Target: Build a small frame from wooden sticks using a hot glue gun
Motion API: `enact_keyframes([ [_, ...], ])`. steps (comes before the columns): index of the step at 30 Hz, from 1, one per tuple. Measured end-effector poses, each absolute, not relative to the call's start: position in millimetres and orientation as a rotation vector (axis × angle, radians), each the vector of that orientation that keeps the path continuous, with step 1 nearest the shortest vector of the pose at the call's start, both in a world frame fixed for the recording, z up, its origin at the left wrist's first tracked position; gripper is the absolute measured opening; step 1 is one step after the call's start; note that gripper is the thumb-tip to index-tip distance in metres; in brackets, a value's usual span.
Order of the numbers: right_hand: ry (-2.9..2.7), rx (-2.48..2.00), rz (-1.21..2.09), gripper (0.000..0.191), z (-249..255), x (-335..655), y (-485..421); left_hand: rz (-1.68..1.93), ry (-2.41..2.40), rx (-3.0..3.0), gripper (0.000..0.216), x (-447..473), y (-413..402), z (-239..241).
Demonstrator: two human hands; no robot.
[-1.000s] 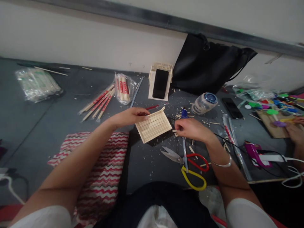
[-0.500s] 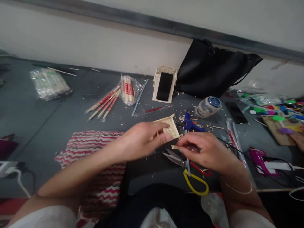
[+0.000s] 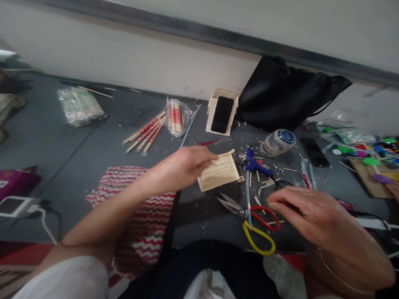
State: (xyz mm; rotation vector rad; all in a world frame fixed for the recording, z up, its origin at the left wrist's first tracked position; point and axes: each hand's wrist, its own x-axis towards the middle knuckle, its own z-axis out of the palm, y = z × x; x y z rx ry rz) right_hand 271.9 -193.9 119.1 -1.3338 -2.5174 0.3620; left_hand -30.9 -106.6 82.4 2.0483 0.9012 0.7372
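Observation:
My left hand point(image 3: 188, 166) is over the left end of a small panel made of wooden sticks point(image 3: 220, 170), fingers bent in a pinch. Whatever its fingertips hold, if anything, is too small to make out. The panel lies on the dark table, with a raised stick edge. To the right, my right hand point(image 3: 311, 214) has its thumb and fingers pressed together, and their contents are hidden. Just left of it lie open scissors point(image 3: 245, 212) with one red and one yellow handle. A blue glue gun point(image 3: 254, 162) rests beyond the panel's right side, a clear glue stick point(image 3: 248, 195) below it.
Wrapped chopsticks point(image 3: 146, 133), a bagged bundle point(image 3: 175, 116) and a clear jar point(image 3: 278, 142) stand around. A phone point(image 3: 222, 114) leans at the back before a black bag point(image 3: 289, 95). A striped cloth point(image 3: 140, 207) lies left. Another person's hand point(image 3: 393, 187) shows far right.
My right hand has moved right, away from the panel and past the scissors. My left hand has drawn back left and up, uncovering more of the panel. The view has shifted slightly.

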Motion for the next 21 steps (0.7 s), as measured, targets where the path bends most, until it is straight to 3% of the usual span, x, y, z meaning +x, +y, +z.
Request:
enact_keyframes([
  [4, -2.753, -1.539, 0.587, 0.03, 93, 315, -195, 0.918, 1.172, 1.758, 0.017, -33, -68, 65],
  [9, -2.636, -1.745, 0.144, 0.03, 64, 347, -196, 0.888, 1.235, 1.321, 0.014, -26, -46, 46],
  [13, -2.318, -1.843, -0.057, 0.045, 51, 341, -170, 0.938, 1.222, 1.186, 0.015, -29, -55, 36],
  [17, -2.327, -1.896, -0.141, 0.059, 26, 321, -130, 1.136, 1.256, 1.02, 0.019, -32, -76, 19],
  [21, -2.379, -1.897, -0.046, 0.058, -2, 312, -107, 1.28, 1.234, 0.871, 0.019, -30, -91, 5],
])
